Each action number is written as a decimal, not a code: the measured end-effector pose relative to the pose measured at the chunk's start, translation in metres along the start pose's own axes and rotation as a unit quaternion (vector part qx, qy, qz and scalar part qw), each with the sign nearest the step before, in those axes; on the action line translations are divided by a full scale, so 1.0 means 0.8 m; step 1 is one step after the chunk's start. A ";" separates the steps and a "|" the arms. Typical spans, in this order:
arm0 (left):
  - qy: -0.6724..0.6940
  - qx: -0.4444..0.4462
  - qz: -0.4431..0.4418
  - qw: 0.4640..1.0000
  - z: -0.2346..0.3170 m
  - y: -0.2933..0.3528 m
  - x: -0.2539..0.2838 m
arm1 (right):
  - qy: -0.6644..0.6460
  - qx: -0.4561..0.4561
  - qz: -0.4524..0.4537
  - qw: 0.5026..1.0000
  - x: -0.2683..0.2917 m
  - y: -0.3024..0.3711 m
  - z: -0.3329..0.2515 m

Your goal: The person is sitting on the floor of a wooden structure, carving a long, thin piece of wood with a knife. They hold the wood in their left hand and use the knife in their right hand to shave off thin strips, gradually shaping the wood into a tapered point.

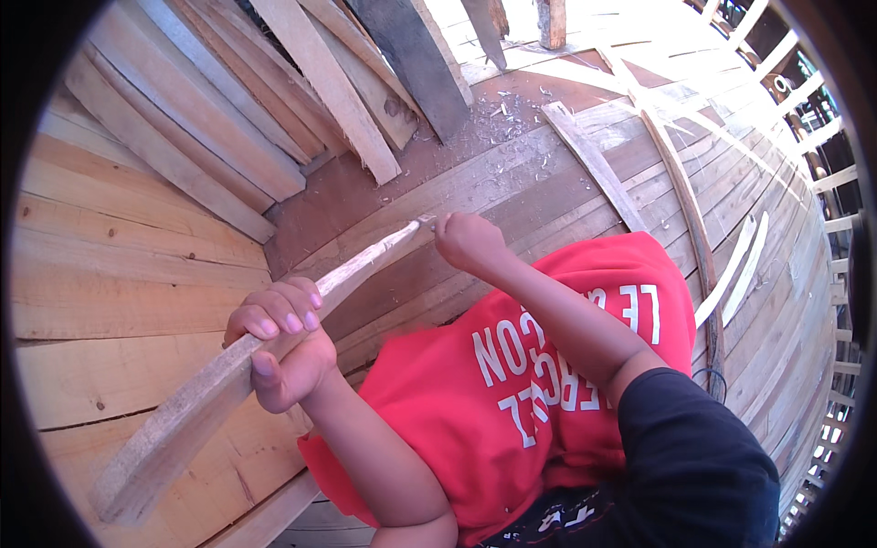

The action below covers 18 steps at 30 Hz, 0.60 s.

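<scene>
My left hand (288, 342) is wrapped round a long, slightly curved wooden strip (178, 425), thumb on the near side and fingers over the top. The strip runs from the lower left up to a narrow, pale, freshly cut tip near the middle of the view. Close by that tip is my right hand (470, 245), its fingers closed in a fist. Something small shows between the fist and the tip, too little to name. Beneath my arms a red cloth garment (429, 384) with white lettering covers my lap.
Several boards (196, 110) lean at the upper left beside a plank wall (119, 283). Wood shavings (502, 114) litter the plank floor. Further right lie a flat slat (594, 164), a long bent strip (671, 169) and two pale curved strips (744, 265). Slatted railing (833, 178) borders the right.
</scene>
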<state>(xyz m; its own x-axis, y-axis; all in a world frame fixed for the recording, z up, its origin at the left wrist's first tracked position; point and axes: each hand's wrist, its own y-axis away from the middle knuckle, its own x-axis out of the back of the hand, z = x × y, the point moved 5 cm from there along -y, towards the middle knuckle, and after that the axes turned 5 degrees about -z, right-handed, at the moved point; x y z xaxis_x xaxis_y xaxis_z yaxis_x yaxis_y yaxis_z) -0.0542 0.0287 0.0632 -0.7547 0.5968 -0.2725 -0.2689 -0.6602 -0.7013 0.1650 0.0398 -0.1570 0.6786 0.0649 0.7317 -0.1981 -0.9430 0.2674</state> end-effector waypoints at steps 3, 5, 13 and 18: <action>-0.011 0.003 0.004 1.000 0.002 0.007 0.003 | -0.048 -0.008 -0.024 0.999 0.014 0.019 -0.034; -0.006 -0.004 0.001 1.000 -0.001 0.002 0.005 | -0.084 -0.075 -0.006 0.994 0.011 0.005 -0.003; 0.012 0.009 -0.016 1.000 -0.001 0.006 0.007 | -0.038 -0.026 -0.032 0.998 0.013 0.013 -0.014; 0.014 0.009 -0.031 0.999 0.002 0.013 0.021 | -0.088 -0.027 -0.033 0.995 0.025 0.036 -0.050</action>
<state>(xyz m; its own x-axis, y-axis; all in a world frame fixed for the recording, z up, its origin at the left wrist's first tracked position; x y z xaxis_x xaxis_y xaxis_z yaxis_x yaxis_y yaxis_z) -0.0706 0.0310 0.0520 -0.7192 0.6494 -0.2470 -0.3264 -0.6296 -0.7050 0.1445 0.0272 -0.1094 0.8041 0.0636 0.5911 -0.1837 -0.9190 0.3487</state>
